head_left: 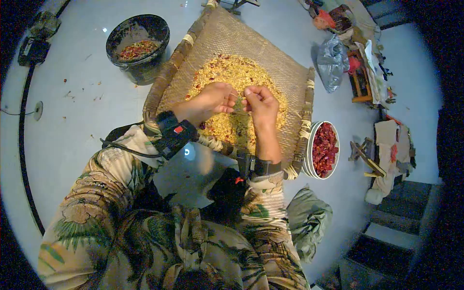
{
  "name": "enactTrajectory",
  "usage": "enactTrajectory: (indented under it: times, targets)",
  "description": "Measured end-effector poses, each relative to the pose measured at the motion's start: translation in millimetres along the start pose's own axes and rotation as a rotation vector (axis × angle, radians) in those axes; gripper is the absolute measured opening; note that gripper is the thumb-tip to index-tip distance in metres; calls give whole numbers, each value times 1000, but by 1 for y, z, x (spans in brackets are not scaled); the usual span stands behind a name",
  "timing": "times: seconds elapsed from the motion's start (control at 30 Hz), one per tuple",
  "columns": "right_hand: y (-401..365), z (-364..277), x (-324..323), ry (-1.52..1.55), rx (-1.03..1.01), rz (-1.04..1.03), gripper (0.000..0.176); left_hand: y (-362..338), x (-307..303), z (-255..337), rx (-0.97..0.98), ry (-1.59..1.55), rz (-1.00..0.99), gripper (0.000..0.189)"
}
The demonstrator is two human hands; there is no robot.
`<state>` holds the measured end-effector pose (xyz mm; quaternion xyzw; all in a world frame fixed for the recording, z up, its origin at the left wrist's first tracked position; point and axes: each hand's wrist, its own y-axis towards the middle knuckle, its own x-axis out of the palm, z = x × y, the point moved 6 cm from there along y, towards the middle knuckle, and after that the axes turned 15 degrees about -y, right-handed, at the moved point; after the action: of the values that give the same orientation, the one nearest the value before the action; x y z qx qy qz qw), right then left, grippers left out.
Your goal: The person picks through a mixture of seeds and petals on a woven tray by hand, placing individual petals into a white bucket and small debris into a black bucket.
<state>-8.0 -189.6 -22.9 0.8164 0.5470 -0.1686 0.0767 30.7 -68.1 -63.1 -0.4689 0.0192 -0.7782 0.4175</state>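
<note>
Both my hands are raised over a woven tray (232,31) with a wooden frame. A wide heap of small yellow seeds (237,67) with scattered red bits lies on it. My left hand (215,99) is closed, its fingers curled and the tips drawn together. Facing it a short gap away, my right hand (262,104) pinches thumb against forefinger. Whatever sits between the fingertips of either hand is too small to make out. Below the right hand a shadow falls across the seeds.
A black bucket (137,67) holding reddish dried pieces stands left of the tray. On the right is a white bucket (311,150) of dark red dried pods. A green-grey bag (309,217) lies beside my leg. Farther right are a grey plastic bag (331,63) and wooden stools.
</note>
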Motion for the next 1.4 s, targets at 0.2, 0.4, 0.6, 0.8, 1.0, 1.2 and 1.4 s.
enactTrajectory:
  times: [0.2, 0.4, 0.6, 0.8, 1.0, 1.2, 1.4]
  targets:
    - [3, 0, 4, -202, -147, 22, 17, 11, -4, -10, -72, -241, -118, 37]
    - [11, 16, -16, -69, -10, 109, 17, 12, -6, 5, 21, -208, -83, 25]
    - [20, 49, -16, -610, -159, 49, 9, 12, -22, 42, 148, -217, -28, 10]
    - [7, 57, 30, -746, -278, -228, 12, -33, 2, 80, 801, 723, -251, 19]
    - [4, 67, 62, -970, -352, -298, 17, -21, -2, 82, 758, 540, -258, 16]
    - [3, 64, 72, -1017, -353, -279, 16, 13, -14, 58, 291, -194, 12, 10]
    - [9, 75, 66, -1122, -349, -327, 18, 10, -11, 57, 310, -195, 24, 12]
